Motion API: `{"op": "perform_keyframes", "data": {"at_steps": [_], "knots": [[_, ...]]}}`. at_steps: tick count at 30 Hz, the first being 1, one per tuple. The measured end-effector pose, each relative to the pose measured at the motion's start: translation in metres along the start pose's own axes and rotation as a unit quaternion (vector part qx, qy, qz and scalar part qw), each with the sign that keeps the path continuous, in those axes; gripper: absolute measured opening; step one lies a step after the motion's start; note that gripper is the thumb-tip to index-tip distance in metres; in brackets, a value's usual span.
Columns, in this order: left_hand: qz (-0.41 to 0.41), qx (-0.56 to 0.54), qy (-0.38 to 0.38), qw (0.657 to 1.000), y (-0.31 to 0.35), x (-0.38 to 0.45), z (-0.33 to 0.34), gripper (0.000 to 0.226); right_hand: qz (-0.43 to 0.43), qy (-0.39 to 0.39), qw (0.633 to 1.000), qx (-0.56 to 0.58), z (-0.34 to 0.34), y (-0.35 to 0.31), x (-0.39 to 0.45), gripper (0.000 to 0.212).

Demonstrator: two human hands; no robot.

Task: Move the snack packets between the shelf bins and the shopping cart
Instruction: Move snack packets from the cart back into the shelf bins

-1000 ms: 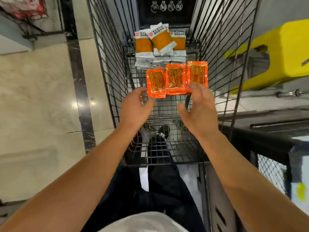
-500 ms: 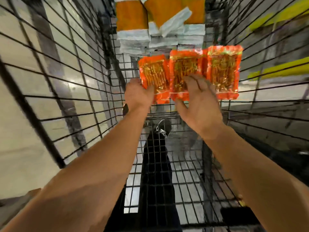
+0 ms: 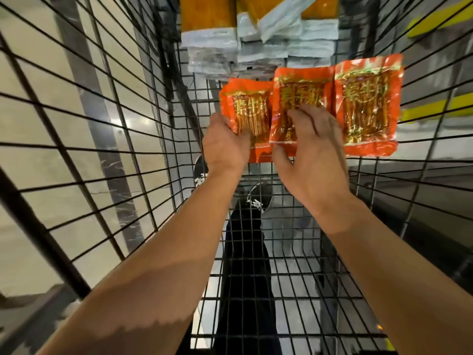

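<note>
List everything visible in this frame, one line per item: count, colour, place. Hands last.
Red-orange foil snack packets: three, side by side on the cart floor; the left one, the middle one.
Orange-and-white plastic snack packets: a stack, count unclear, at the far end of the cart.
Black wire shopping cart: one, mesh walls around everything.
Beige stone floor: seen through the mesh, left.
Yellow object: outside the cart, right; blurred.
Left hand: grips the left packet.
Right hand: fingers on the middle packet, thumb at its near edge.

Bright overhead light; floor (image 3: pixel 115 121) glare; perhaps slightly blurred.
</note>
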State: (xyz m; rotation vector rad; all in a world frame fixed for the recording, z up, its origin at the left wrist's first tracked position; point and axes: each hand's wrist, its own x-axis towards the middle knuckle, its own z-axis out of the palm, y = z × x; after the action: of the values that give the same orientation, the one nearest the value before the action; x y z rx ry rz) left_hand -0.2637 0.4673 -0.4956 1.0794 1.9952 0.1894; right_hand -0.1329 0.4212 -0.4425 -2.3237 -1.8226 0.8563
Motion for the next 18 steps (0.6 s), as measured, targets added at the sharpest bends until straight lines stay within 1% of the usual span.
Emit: {"op": "perform_keyframes", "data": {"at_steps": [4, 7, 9, 12, 15, 16, 18], "knots": [[-0.043, -0.038, -0.063, 0.996, -0.001, -0.001, -0.006, 0.026, 0.002, -0.008, 1.000, 0.001, -0.001, 0.001, 0.000, 0.059], [-0.049, -0.055, -0.088, 0.993, -0.002, -0.009, -0.009, 0.022, -0.003, 0.007, 1.000, 0.019, -0.006, -0.001, -0.003, 0.056], [-0.057, -0.076, -0.082, 0.992, -0.003, -0.015, -0.011, 0.021, -0.007, 0.022, 0.999, 0.034, -0.010, -0.002, -0.007, 0.053], [-0.082, -0.123, -0.030, 0.989, -0.006, -0.026, -0.016, 0.022, -0.013, 0.038, 0.997, 0.062, -0.015, -0.002, -0.013, 0.048], [-0.096, -0.231, 0.012, 0.968, -0.006, -0.046, -0.031, 0.026, -0.010, 0.031, 0.994, 0.102, -0.023, -0.005, -0.018, 0.045], [-0.104, -0.272, 0.008, 0.957, -0.005, -0.055, -0.039, 0.027, -0.006, 0.026, 0.992, 0.121, -0.026, -0.007, -0.020, 0.044], [-0.112, -0.331, -0.033, 0.936, -0.005, -0.072, -0.054, 0.027, 0.027, -0.003, 0.983, 0.184, -0.035, -0.016, -0.024, 0.040]]}}
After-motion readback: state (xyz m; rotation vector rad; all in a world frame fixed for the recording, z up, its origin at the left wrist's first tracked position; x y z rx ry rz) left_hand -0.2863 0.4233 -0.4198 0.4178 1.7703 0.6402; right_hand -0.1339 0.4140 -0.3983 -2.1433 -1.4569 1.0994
